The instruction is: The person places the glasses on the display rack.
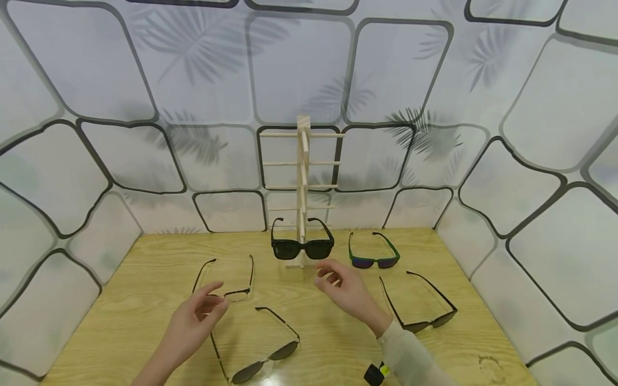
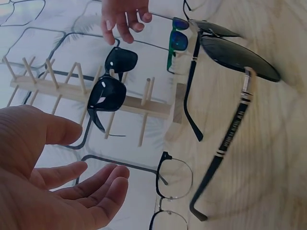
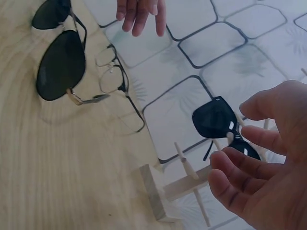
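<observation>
Black sunglasses [image 1: 287, 250] rest on a low rung of a wooden eyewear rack [image 1: 303, 155]; the left wrist view shows these sunglasses [image 2: 108, 93] from the side. My right hand [image 1: 350, 292] hovers just in front and to their right, fingers loosely bent and nothing held. In the right wrist view, the right hand [image 3: 268, 163] partly covers one lens. My left hand [image 1: 193, 321] is in the air at the left, its fingers relaxed and holding nothing. It overlaps clear-lens glasses [image 1: 237, 292] in the head view, while the left wrist view shows those glasses [image 2: 158, 184] apart from the fingers.
Around the rack on the wood-grain table [image 1: 130, 300] lie dark-lens sunglasses [image 1: 284, 351] in front, green-framed sunglasses [image 1: 364, 262] at right, and black sunglasses [image 1: 443, 319] nearer the right edge. A small black object [image 1: 374, 375] shows beside the right sleeve. Patterned walls [image 1: 299, 69] enclose the back and sides.
</observation>
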